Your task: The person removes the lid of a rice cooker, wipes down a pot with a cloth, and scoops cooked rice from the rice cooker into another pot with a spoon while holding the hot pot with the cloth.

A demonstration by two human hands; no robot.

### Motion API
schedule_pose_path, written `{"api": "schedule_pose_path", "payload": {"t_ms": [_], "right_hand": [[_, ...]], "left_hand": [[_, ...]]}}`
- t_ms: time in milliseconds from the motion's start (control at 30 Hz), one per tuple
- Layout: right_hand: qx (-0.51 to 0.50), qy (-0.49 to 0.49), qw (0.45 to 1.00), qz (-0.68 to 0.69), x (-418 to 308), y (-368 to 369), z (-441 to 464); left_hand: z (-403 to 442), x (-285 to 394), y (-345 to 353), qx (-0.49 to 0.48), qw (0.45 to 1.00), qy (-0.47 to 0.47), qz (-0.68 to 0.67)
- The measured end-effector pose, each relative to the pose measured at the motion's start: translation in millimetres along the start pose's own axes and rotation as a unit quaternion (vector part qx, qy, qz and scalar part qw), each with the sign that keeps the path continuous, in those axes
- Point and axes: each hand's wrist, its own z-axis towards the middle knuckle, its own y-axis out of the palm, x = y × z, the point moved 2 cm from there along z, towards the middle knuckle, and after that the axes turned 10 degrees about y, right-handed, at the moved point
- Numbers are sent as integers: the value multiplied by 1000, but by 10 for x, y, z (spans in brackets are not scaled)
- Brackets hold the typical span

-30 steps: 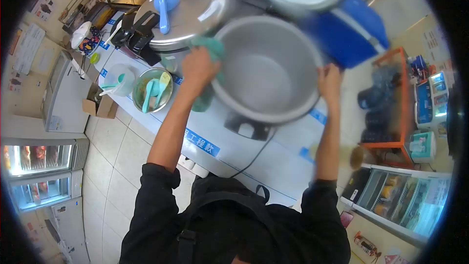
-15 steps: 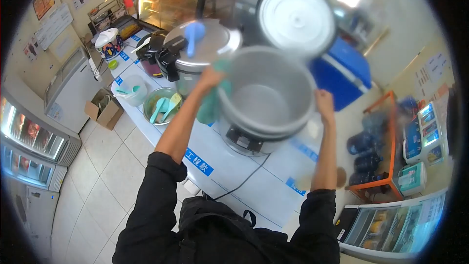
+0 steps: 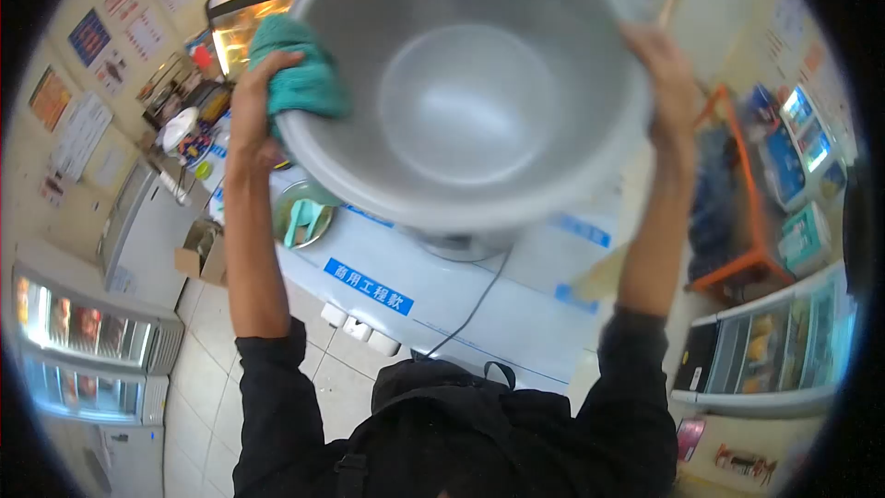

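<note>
A large grey metal inner pot (image 3: 355, 152) is raised close to the camera, its hollow inside facing me. My left hand (image 3: 255, 101) grips the rim on the left, together with a green cloth (image 3: 300, 69) folded over that edge. On the opposite side my right hand (image 3: 666, 83), slightly blurred, is closed on the rim. Below the pot, the rice cooker body (image 3: 456, 245) stands on the white counter (image 3: 433, 300), mostly hidden behind it. A black cord (image 3: 475, 309) runs from the cooker toward the counter's front edge.
Left of the pot, a metal bowl (image 3: 324, 227) holds turquoise scoops (image 3: 302, 219). An open cardboard box (image 3: 203, 254) is on the tiled floor. An orange rack (image 3: 751, 203) with dark bottles stands at right, above a glass-topped display fridge (image 3: 774, 341). Another lit fridge (image 3: 83, 327) is at left.
Both hands have lifted the inner pot up out of the cooker toward the camera. The green cloth has risen with my left hand. The view has shifted somewhat.
</note>
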Motion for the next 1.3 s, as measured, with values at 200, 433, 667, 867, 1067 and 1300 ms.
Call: {"api": "schedule_pose_path", "payload": {"t_ms": [200, 433, 667, 867, 1067, 1300], "right_hand": [[101, 180, 978, -2, -300, -1077, -1174], [24, 305, 929, -208, -892, -1348, -2913], [51, 418, 852, -312, 36, -1337, -4429], [79, 416, 830, -364, 966, -1300, -5003], [70, 348, 864, -358, 1012, -1113, -4699], [138, 297, 875, -357, 921, -1223, -4889]], "left_hand": [[-951, -12, 11, -67, 994, 82, 33], [-2278, -664, -125, -233, 952, -160, -118], [-3331, -2107, -458, -304, 920, -247, -9], [-3741, -2623, -624, -267, 937, -199, 104], [-3548, -2781, -495, -275, 943, -169, 84], [-3545, -2485, -604, -168, 969, -166, 72]]}}
